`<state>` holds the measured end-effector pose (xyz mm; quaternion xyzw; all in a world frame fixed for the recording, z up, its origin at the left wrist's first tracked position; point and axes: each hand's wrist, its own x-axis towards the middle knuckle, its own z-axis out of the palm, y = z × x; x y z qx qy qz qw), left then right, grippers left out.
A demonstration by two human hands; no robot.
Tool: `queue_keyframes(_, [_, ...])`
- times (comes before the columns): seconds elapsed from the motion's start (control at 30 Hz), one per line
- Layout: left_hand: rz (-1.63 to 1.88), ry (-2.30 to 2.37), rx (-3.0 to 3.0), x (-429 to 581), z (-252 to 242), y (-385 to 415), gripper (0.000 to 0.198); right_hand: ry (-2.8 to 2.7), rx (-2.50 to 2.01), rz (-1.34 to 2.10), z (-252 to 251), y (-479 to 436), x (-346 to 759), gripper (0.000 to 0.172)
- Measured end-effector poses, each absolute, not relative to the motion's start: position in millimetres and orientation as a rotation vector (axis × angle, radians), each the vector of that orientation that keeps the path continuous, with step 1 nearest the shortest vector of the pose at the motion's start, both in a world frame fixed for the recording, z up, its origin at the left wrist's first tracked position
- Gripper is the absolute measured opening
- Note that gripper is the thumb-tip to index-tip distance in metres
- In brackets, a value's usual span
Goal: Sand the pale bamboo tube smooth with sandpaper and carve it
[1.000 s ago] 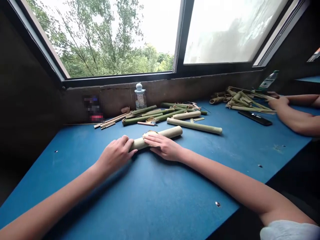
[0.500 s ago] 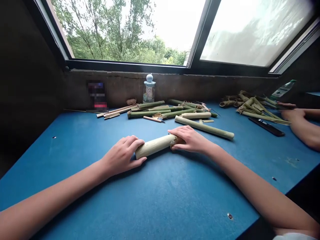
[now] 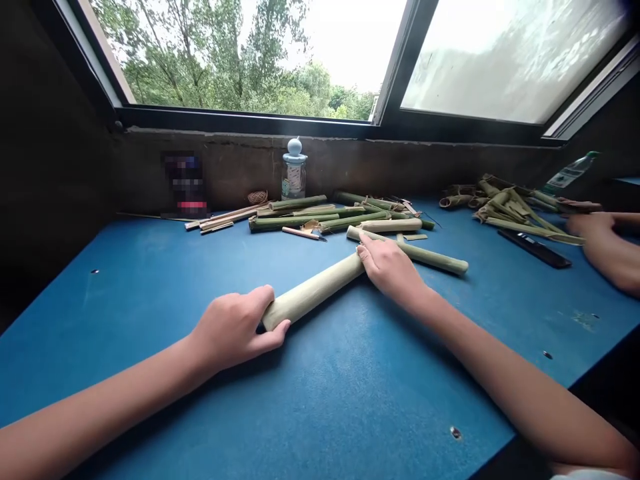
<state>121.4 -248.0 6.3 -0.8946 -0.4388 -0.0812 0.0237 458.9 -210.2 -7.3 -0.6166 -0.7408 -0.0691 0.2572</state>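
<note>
The bamboo tube (image 3: 315, 290) is showing a pale, creamy green, while the tabletop (image 3: 320, 400) is showing blue. The stalks (image 3: 280, 223) are wearing deeper green and the jar lid (image 3: 295, 158) is showing light blue.

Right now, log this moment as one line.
left grip: on near end of pale bamboo tube | right grip: over its far end | beyond: green bamboo pieces, lidded jar

Bare forearms (image 3: 125, 380) — pale sleeve (image 3: 583, 475)
</note>
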Motion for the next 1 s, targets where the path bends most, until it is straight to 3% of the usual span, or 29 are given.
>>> queue_keyframes(0.1, [-0.250, -1.479, -2.839, 120, 5, -246, 0.035, -2.055, -1.698, -0.084, -4, -213, 468, 0.062])
queue_keyframes(0.23, [-0.293, -1.623, -2.943, 118, 4, -240, 0.036, -2.361, -1.603, 0.270, 4, -212, 496, 0.082])
queue_keyframes(0.4, [-0.315, -1.682, -3.005, 117, 6, -238, 0.036, -2.215, -1.523, 0.245, 9, -200, 511, 0.043])
queue_keyframes(0.63, [-0.302, -1.472, -2.946, 113, -4, -240, 0.034, -2.090, -1.442, -0.295, 5, -221, 457, 0.035])
queue_keyframes(0.83, [-0.321, -1.395, -2.954, 112, -7, -240, 0.033, -2.241, -1.179, -0.135, -4, -223, 431, 0.031])
queue_keyframes(1.0, [-0.323, -1.419, -2.984, 112, -4, -239, 0.033, -2.508, -0.961, 0.009, -7, -210, 450, 0.056])
